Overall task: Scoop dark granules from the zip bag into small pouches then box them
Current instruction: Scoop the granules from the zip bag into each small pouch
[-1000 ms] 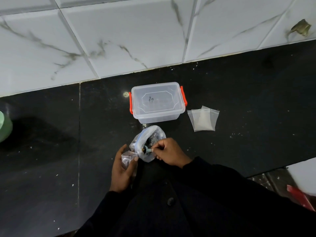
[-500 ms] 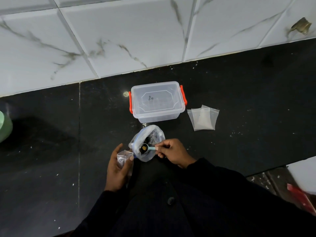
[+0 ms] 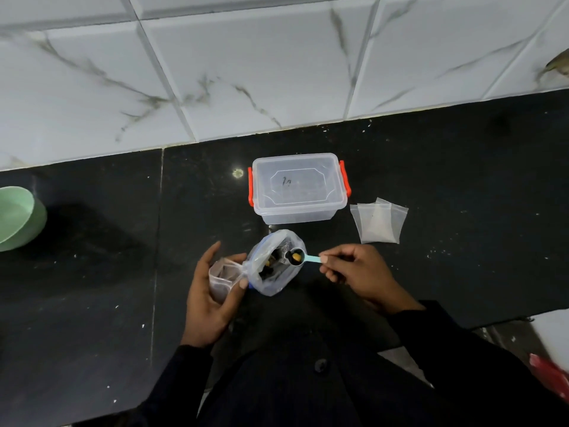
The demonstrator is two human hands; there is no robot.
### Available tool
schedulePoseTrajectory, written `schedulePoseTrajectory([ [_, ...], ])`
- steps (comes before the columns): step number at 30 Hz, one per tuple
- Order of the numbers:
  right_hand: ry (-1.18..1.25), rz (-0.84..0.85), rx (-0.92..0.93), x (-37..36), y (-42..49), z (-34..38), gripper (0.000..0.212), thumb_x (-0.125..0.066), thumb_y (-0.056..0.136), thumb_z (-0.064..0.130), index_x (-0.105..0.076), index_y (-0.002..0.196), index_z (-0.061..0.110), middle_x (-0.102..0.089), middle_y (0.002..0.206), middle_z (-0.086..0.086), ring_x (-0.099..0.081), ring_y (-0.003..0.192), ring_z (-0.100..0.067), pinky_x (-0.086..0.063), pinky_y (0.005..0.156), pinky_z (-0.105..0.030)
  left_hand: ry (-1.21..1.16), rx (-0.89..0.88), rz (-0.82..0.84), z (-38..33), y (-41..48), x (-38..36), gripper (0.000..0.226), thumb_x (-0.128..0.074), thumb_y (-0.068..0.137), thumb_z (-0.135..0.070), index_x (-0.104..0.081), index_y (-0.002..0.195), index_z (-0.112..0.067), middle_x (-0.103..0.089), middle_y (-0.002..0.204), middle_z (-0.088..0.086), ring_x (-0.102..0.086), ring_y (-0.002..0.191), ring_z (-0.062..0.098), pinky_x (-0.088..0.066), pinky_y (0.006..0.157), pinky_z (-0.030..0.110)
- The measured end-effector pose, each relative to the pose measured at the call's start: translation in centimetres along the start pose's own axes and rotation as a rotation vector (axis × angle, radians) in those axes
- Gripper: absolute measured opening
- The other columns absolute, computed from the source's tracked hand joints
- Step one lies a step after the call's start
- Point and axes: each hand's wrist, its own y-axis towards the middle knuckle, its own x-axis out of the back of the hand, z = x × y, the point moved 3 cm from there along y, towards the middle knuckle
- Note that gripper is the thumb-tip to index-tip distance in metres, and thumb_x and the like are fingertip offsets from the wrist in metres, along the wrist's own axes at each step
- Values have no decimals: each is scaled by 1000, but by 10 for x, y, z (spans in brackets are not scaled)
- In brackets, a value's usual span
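A clear zip bag (image 3: 271, 282) with dark granules stands open on the black counter in front of me. My right hand (image 3: 354, 272) pinches the handle of a small teal scoop (image 3: 300, 257), whose bowl holds dark granules over the bag's mouth. My left hand (image 3: 209, 291) holds a small clear pouch (image 3: 220, 277) just left of the bag, thumb pressed on the bag's edge. A clear plastic box (image 3: 297, 188) with orange latches sits behind the bag, lid on. A stack of small pouches (image 3: 380, 221) lies to the right of the box.
A white marble-tiled wall (image 3: 246, 66) rises behind the black counter (image 3: 92, 272). A green bowl (image 3: 18, 217) sits at the far left edge. A red item (image 3: 551, 377) lies low at the right, beyond the counter's front edge.
My right hand has drawn the scoop back and up out of the bag, now filled and to the right over the mouth. My left hand with the pouch shifted slightly left.
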Motion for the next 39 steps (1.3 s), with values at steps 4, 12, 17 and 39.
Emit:
schedulePoseTrajectory([
  [4,96,34,82,-2,-26,46,11,-63,89,2,-73,93,5,-71,72,-9,-61,58,-9,-49,54,-16,13,-73,108,-24,17,-26,73,-69,83,-18,-30,144,-3,-68,119,-3,-63,115,19,-47,100,35],
  [12,22,46,338,-19,-53,100,12,-64,88,2,-73,93,7,-73,76,-9,-66,62,-12,-51,59,-17,-33,-196,159,-66,43,-51,77,-73,81,-35,-37,143,-6,-57,133,4,-54,125,26,-42,106,49],
  [17,-102,12,414,-18,-56,103,15,-66,86,5,-73,95,16,-74,79,-5,-69,65,-13,-54,62,-18,-127,-196,196,-80,42,-49,77,-68,85,-29,-29,143,3,-67,122,5,-62,115,26,-48,97,41],
  [39,-79,10,435,-20,-61,101,14,-66,85,5,-72,96,12,-74,80,-6,-70,65,-14,-55,60,-17,-176,-172,187,-84,38,-50,81,-70,85,-34,-27,146,-1,-66,119,17,-62,112,38,-45,97,63],
])
